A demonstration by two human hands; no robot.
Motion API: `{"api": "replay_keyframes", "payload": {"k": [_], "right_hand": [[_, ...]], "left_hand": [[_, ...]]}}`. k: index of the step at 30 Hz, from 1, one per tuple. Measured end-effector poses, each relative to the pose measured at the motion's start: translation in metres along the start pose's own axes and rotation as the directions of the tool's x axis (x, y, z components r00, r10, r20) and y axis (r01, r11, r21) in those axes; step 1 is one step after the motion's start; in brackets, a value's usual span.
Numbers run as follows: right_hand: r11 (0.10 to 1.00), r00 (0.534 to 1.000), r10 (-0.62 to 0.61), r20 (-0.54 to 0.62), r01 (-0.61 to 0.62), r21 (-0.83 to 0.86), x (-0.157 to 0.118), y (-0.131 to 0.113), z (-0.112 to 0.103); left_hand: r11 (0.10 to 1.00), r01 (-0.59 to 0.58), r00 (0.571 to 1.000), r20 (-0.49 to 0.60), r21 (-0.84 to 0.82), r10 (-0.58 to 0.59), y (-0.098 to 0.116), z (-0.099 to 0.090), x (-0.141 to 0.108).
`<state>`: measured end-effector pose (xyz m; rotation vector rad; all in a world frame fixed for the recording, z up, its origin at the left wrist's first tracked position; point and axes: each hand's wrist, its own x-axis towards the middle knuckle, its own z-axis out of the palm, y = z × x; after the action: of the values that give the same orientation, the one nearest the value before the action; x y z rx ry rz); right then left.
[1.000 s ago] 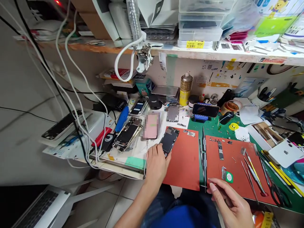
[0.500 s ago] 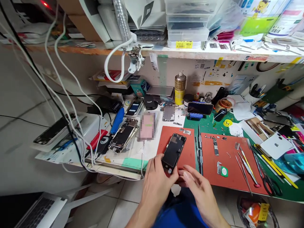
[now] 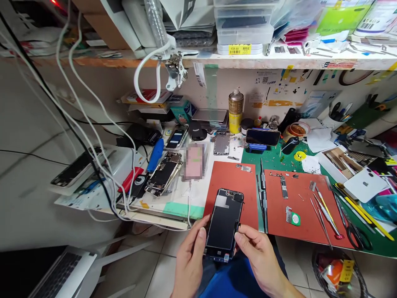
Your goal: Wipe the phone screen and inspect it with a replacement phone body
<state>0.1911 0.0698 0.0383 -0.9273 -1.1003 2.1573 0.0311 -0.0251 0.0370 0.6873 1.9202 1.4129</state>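
Note:
A black phone screen assembly (image 3: pixel 223 221), its inner side facing up, is held between my two hands over the front edge of the bench. My left hand (image 3: pixel 192 250) grips its left edge, thumb on the near side. The fingers of my right hand (image 3: pixel 259 252) pinch its right edge near a small dark flex piece. Just beyond it lies the left red mat (image 3: pixel 214 178), with a small metal part (image 3: pixel 244 168) at its top. On the right red mat (image 3: pixel 273 227) sit a narrow circuit board (image 3: pixel 283 187) and a piece with a green round sticker (image 3: pixel 293 217).
Between the mats lies a dark pen-like tool (image 3: pixel 264 194). Tweezers (image 3: pixel 321 223) and scissors (image 3: pixel 356 238) are at the right. An opened phone (image 3: pixel 163 176) and a blue-handled tool (image 3: pixel 155 155) lie left. White cables (image 3: pixel 93 99) hang at the left, and a shelf (image 3: pixel 248 62) overhangs the back.
The screen assembly has come nearer and turned more upright in view. My right hand, apart from its face before, now grips its right edge; my left hand has shifted lower along the left edge.

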Motion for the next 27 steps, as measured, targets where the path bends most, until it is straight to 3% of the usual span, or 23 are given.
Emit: {"api": "replay_keyframes", "payload": {"k": [7, 15, 20, 27], "right_hand": [[0.999, 0.998, 0.028, 0.047, -0.030, 0.035, -0.008, 0.001, 0.001], [0.974, 0.990, 0.123, 0.066, -0.133, 0.182, -0.003, -0.009, 0.007], [0.965, 0.987, 0.138, 0.083, -0.153, 0.211, 0.000, -0.006, 0.004], [0.965, 0.988, 0.136, 0.076, -0.149, 0.217, 0.001, 0.000, 0.002]], "left_hand": [[0.985, 0.036, 0.998, 0.048, -0.170, -0.028, 0.011, 0.003, 0.001], [0.845, 0.313, 0.949, 0.180, -0.434, -0.259, 0.027, 0.012, 0.007], [0.780, 0.358, 0.934, 0.185, -0.513, -0.307, 0.027, 0.015, 0.008], [0.761, 0.355, 0.934, 0.180, -0.543, -0.308, 0.023, 0.016, 0.008]]}}
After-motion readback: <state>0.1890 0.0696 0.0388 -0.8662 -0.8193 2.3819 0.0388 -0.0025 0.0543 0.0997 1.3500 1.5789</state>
